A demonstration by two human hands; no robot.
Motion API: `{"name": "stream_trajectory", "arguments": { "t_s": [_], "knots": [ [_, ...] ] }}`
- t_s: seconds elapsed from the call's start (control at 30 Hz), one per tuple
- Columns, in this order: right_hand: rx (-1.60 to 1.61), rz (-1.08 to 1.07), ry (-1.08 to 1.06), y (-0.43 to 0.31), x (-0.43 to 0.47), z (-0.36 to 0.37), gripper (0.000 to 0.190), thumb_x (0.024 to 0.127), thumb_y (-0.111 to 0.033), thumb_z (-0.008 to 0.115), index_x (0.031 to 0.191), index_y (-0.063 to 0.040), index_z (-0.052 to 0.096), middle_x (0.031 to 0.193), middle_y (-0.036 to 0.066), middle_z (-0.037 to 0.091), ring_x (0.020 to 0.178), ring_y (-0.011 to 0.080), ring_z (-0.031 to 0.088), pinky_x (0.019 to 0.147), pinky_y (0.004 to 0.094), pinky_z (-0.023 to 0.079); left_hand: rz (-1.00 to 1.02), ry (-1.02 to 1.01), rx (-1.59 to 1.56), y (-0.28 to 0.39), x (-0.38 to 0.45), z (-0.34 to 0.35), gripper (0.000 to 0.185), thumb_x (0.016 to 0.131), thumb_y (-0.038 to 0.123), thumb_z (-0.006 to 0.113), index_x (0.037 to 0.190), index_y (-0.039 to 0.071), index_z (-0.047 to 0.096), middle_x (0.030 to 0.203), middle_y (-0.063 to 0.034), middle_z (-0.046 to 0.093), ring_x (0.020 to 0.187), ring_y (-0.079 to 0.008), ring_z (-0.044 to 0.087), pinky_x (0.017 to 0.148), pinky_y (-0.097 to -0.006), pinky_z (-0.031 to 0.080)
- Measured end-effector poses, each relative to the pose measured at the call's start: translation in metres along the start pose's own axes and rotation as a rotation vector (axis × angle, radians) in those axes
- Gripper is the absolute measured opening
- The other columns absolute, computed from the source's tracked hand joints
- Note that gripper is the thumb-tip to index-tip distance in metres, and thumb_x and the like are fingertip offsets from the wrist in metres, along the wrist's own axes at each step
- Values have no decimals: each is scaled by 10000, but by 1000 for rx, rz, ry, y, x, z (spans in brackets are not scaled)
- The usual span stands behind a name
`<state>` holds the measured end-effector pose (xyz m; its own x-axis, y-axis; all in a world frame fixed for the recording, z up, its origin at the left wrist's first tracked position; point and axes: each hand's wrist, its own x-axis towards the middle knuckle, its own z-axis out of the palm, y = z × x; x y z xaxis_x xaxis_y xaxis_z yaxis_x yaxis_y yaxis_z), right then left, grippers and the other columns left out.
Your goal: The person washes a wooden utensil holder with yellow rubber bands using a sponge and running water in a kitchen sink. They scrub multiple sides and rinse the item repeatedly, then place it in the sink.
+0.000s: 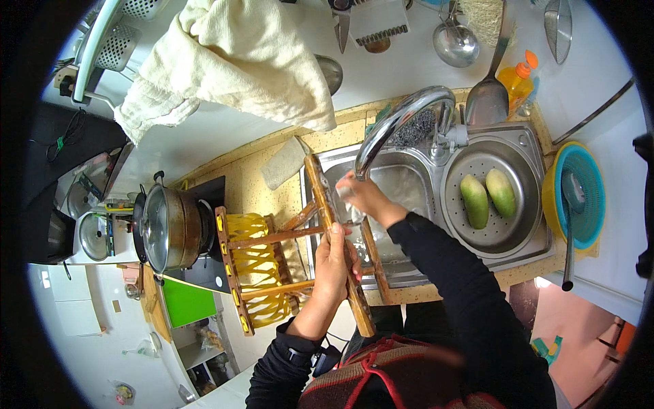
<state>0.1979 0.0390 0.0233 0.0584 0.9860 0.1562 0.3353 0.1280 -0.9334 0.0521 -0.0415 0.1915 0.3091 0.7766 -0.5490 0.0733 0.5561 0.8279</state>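
A small folding stool with a brown wooden frame (318, 186) and a yellow woven strap seat (258, 266) lies tilted across the counter's edge and the left sink basin. My left hand (334, 263) grips one of its wooden bars near the middle. Over the basin (401, 176), beneath the chrome faucet (409, 110), my right hand (370, 197) holds a white cloth (353, 210) beside the wooden frame. Its fingertips are partly hidden by the faucet's spout. Whitish wet streaks show on the upper part of the bar.
Two green-white radishes (474, 202) lie in the round right basin (529, 204). A blue colander in a yellow basin (554, 158) stands at the right. A lidded pot (171, 230) is on the stove at left. A cream towel (240, 66) hangs above the counter; a grey cloth (283, 163) lies behind the stool.
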Motion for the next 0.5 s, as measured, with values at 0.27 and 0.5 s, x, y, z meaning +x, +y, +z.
{"name": "stream_trajectory", "arguments": {
  "t_s": [0.27, 0.5],
  "knots": [
    [17, 106, 196, 23, -31, 9, 525, 731, -173, 789, 1201, -90, 568, 1170, 164, 556, 1091, 339, 555, 933, 392, 442, 0, -36, -27, 18, 2, -18, 387, 1017, 431, 433, 1114, 66, 514, 596, -14, 445, 407, -101, 424, 352, -243, 362],
    [102, 46, -112, 12, -132, 41, 548, 674, -82, 825, 1164, -102, 582, 1263, 139, 494, 1211, 309, 486, 977, 372, 431, 5, -86, -156, 41, -2, -38, 243, 989, 252, 549, 1139, 64, 512, 601, -13, 446, 411, -113, 437, 352, -247, 372]
  ]
}}
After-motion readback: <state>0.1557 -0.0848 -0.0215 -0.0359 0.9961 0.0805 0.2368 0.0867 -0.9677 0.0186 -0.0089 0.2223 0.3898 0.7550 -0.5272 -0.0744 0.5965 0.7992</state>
